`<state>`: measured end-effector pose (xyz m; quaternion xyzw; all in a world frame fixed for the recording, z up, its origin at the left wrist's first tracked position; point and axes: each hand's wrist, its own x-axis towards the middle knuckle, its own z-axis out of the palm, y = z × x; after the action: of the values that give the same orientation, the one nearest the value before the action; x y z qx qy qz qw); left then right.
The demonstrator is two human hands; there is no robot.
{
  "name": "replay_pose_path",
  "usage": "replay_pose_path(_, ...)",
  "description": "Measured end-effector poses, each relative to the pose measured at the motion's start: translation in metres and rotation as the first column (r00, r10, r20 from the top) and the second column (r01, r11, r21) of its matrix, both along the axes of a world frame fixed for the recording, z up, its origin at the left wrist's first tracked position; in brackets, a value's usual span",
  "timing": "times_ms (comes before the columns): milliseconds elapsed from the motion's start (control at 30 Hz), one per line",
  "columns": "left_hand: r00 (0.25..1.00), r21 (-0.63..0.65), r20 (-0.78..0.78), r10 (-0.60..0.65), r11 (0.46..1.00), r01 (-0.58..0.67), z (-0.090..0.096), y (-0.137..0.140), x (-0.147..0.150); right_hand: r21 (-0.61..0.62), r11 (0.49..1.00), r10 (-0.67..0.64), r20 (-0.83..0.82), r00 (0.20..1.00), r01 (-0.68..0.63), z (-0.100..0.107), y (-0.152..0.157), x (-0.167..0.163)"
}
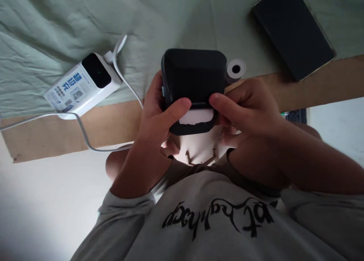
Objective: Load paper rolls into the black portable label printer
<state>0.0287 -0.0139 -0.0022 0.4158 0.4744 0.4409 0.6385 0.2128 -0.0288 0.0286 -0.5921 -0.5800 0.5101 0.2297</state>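
Observation:
A black label printer (pixel 195 77) with rounded corners is held between my two hands, above the table edge. From its near slot a strip of white paper (pixel 196 117) shows, with a dark ragged line along its lower border. My left hand (pixel 159 113) grips the left side, thumb on the near part of the top face. My right hand (pixel 244 105) holds the right near corner, its thumb pressed on the top and its other fingers partly hidden. Just right of the printer stands a small white paper roll (pixel 236 69) with a dark core hole.
A white power bank (pixel 82 84) with a black display lies at left, a white cable (pixel 85 130) looping from it over the wooden table edge (pixel 113 126). At upper right is a dark tablet-like slab (pixel 294 31). Green cloth (pixel 170 18) covers the table.

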Motion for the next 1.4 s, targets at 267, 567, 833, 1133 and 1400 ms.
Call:
replay_pose_path(267, 0.988, 0.016, 0.153, 0.001, 1.000, -0.004, -0.004, 0.002, 0.000, -0.056, 0.998, -0.026, 0.048, 0.998, 0.029, 0.003, 0.003, -0.006)
replay_pose_path(567, 0.986, -0.034, 0.141, 0.090, 0.996, -0.087, 0.005, 0.003, 0.014, -0.077, 0.997, 0.001, 0.096, 0.995, 0.007, 0.004, 0.005, -0.005)
replay_pose_path(833, 0.986, -0.049, 0.139, 0.089, 0.995, -0.083, 0.006, 0.004, 0.014, -0.033, 0.999, 0.002, 0.102, 0.995, 0.001, 0.002, 0.005, -0.006)
replay_pose_path(1133, 0.989, -0.024, 0.146, -0.001, 1.000, 0.004, -0.002, 0.004, 0.004, -0.073, 0.997, 0.023, 0.079, 0.997, -0.018, 0.003, 0.006, -0.004)
replay_pose_path(1400, 0.996, -0.039, 0.084, 0.023, 0.999, -0.020, 0.001, 0.003, 0.004, -0.071, 0.997, 0.030, 0.070, 0.997, -0.025, 0.002, 0.007, -0.004)
